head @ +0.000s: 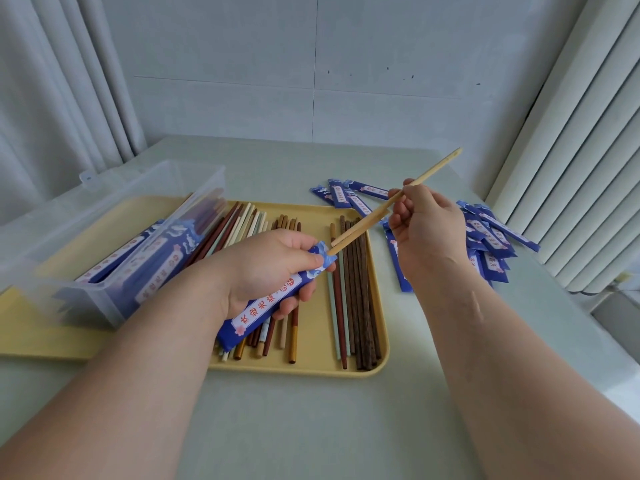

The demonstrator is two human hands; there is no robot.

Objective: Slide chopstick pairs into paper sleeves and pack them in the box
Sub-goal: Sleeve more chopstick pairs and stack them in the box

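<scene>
My left hand [266,268] grasps the blue sleeve [268,304] above the yellow tray [379,341]; my right hand [427,230] pinches the pale chopstick pair [360,228], tips at the sleeve's mouth (whether inside, I cannot tell).

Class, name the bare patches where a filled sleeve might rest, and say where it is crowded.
Bare: the pale green table in front of the yellow tray, toward the near edge, and the strip behind it toward the wall. Crowded: the tray's loose chopsticks, the blue paper sleeves heaped right, the clear plastic box left.
</scene>
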